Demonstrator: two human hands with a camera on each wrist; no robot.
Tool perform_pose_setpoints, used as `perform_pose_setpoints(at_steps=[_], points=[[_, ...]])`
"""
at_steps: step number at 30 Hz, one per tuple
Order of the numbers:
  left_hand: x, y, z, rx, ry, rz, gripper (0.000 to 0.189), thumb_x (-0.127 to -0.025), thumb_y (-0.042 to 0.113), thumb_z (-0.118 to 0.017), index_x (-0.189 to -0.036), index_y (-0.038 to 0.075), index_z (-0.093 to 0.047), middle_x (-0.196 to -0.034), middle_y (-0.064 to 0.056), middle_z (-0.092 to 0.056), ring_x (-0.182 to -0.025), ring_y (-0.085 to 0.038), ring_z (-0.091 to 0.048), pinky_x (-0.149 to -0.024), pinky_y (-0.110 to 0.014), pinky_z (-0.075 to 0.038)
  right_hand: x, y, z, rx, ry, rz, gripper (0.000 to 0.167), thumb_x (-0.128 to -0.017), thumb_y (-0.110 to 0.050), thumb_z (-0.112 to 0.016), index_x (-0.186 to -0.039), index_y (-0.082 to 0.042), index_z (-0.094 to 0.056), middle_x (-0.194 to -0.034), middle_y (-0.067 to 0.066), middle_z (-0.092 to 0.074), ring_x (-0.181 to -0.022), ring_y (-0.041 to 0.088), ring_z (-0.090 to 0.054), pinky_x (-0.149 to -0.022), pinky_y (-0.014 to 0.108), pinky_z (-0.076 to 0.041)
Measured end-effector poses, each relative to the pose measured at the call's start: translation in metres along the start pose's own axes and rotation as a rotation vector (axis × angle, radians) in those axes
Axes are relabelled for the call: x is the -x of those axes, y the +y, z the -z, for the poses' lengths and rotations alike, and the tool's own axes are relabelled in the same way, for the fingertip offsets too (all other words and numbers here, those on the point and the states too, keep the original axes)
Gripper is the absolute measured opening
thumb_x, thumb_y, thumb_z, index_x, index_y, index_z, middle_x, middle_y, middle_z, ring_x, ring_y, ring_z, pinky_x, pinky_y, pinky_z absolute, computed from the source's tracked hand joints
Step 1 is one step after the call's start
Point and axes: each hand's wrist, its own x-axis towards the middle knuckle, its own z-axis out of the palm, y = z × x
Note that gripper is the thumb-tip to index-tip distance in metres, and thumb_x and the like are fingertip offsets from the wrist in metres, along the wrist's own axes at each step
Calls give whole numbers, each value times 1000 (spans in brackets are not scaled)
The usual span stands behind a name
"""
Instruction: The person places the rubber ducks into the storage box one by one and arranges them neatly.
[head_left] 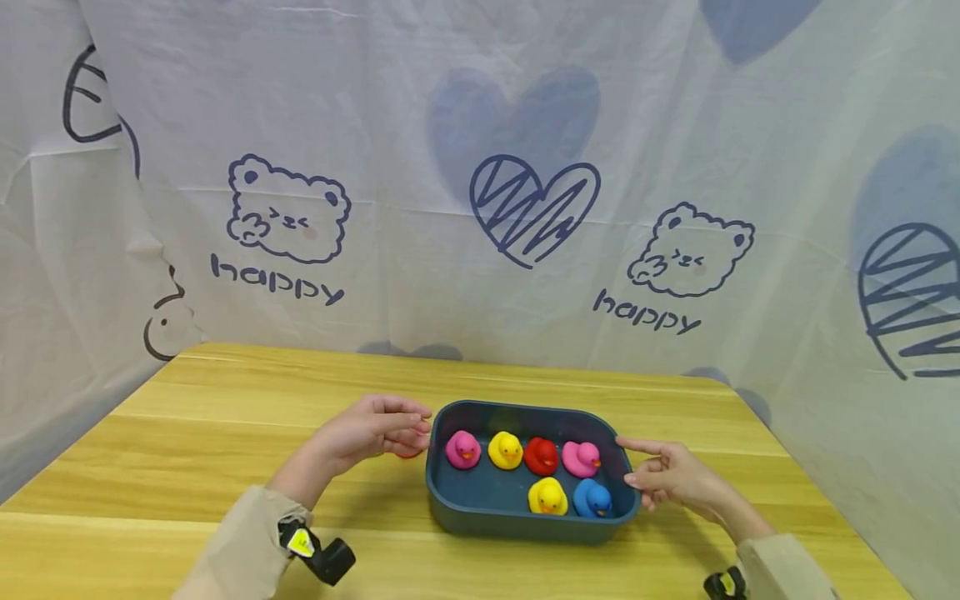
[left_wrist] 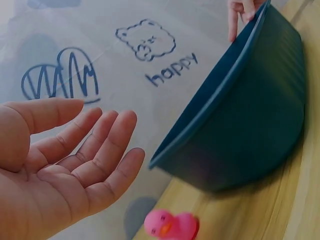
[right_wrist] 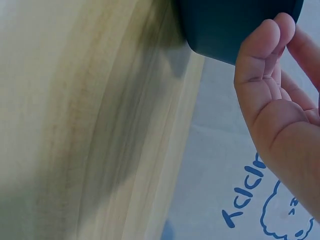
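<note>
A dark teal oblong bin (head_left: 517, 527) stands on the table with several small rubber ducks inside. Along its far side are a magenta duck (head_left: 462, 451), a yellow duck (head_left: 506, 451), a red duck (head_left: 541, 457) and a pink duck (head_left: 581, 459). Nearer sit another yellow duck (head_left: 548, 497) and a blue duck (head_left: 593, 499). My left hand (left_wrist: 75, 170) is beside the bin's left end, fingers relaxed, palm bare, apart from the wall. At the right end, my right hand (head_left: 675, 479) touches the rim, index finger straight, thumb lower down. Outside the bin lies a pink duck (left_wrist: 172, 225).
Behind the left hand, a mostly hidden red bit (head_left: 408, 455) shows on the wooden table (head_left: 187, 433). A white cloth (head_left: 412, 225) printed with hearts and bears hangs behind the table and along its sides. Each wrist carries a black camera mount (head_left: 330, 560).
</note>
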Motion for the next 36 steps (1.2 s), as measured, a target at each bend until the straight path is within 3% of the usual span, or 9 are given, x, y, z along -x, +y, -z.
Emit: perform_pose_setpoints(at_steps=[7,14,19,27,31,36], points=[[9,-4,21,-39,55,-9,31,-91,8,-49,-112,-13,-49,-91,-7,-62,-83,-19,-62,-82,-42,-46,0,-1,1,5,-2,-10,72,-84,-8,-62,-135,13,-17,-69,6,-58,-51,10,-53,-51,23,-48],[12,-7,32,-93,119,6,34,-92,10,-48,-115,-15,-46,-92,-6,-59,-84,-20,-61,-81,-41,-47,2,-2,1,9,-2,-17,71,-84,-9,-61,-135,13,-17,-68,6,-58,-51,10,-52,-51,23,-47],[13,-9,38,-148,200,6,36,-93,10,-46,-116,-17,-45,-91,-5,-59,-82,-18,-60,-79,-36,-48,2,-3,1,22,-2,-13,71,-84,-9,-61,-135,13,-17,-68,6,-58,-51,10,-52,-51,24,-48],[14,-13,46,-240,326,45,31,-90,8,-49,-112,-15,-50,-95,-13,-60,-77,-17,-57,-73,-32,-49,0,-4,1,29,-1,-30,72,-84,-11,-62,-135,13,-18,-67,6,-57,-51,11,-51,-51,23,-48],[14,-18,49,-275,349,75,32,-88,5,-52,-113,-15,-50,-91,-8,-61,-75,-16,-55,-71,-31,-49,0,-5,0,33,4,-30,71,-84,-10,-62,-135,13,-19,-67,6,-57,-50,10,-51,-51,23,-47],[12,-23,50,-283,333,81,35,-87,3,-52,-116,-16,-47,-86,-7,-59,-73,-14,-52,-71,-32,-48,0,-5,0,41,5,-25,71,-84,-10,-62,-135,13,-19,-67,6,-57,-50,11,-51,-50,23,-47]])
